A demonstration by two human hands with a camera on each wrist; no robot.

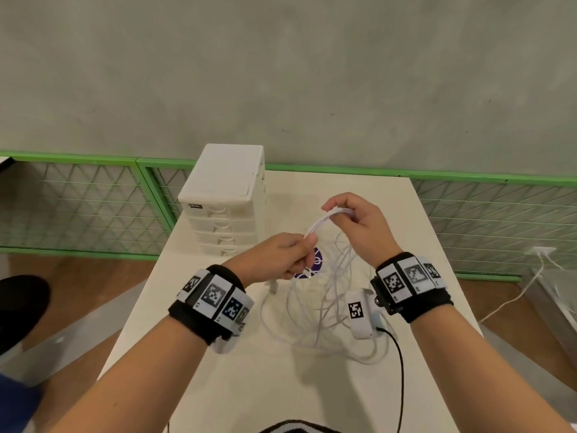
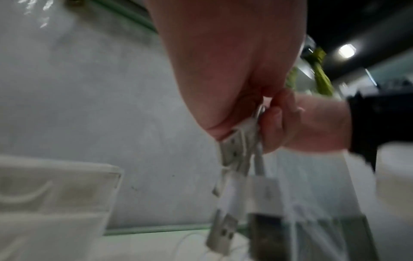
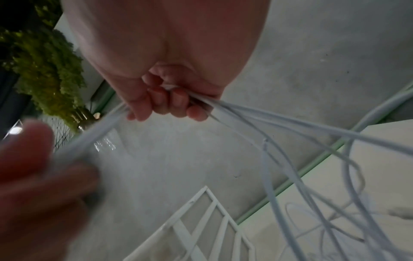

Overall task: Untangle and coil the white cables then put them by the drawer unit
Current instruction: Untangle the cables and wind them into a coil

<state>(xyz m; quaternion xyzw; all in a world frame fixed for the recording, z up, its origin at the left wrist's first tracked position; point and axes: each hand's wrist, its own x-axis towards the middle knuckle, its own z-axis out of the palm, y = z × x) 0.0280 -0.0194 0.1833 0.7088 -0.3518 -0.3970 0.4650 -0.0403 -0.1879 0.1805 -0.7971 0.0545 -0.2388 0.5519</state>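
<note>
Cables: white cables (image 1: 324, 295) are mostly a loose tangle on the table (image 1: 237, 385) between my wrists, with one bundle lifted clear between my hands, well short of coiled I reckon.
Drawer unit: drawer unit (image 1: 226, 198) stands at the far left corner of the table, just beyond my left hand. The spot beside it is the drop point, so working close to it keeps the carry short.
Left hand: left hand (image 1: 274, 256) is clenched round the plug ends, anchoring that end so the strands can be drawn out against it.
Span: bundle (image 1: 324, 218) arcs up from left fist to right, held above the heap, probably so the snags hang free and show.
Right hand: right hand (image 1: 359, 226) has fingers (image 3: 178, 98) curled over several strands, grasping them at the top of the arc.
Head view: only view with the whole layout, meaning heap, drawer unit and both hands.
Left wrist view: shows what the head view hides, USB plugs (image 2: 223, 229) dangling under my fist. Blurred, so count unclear.
Right wrist view: shows strands fanning out of my grip and looping down to the table. Which strand crosses which, I can't tell.
</note>
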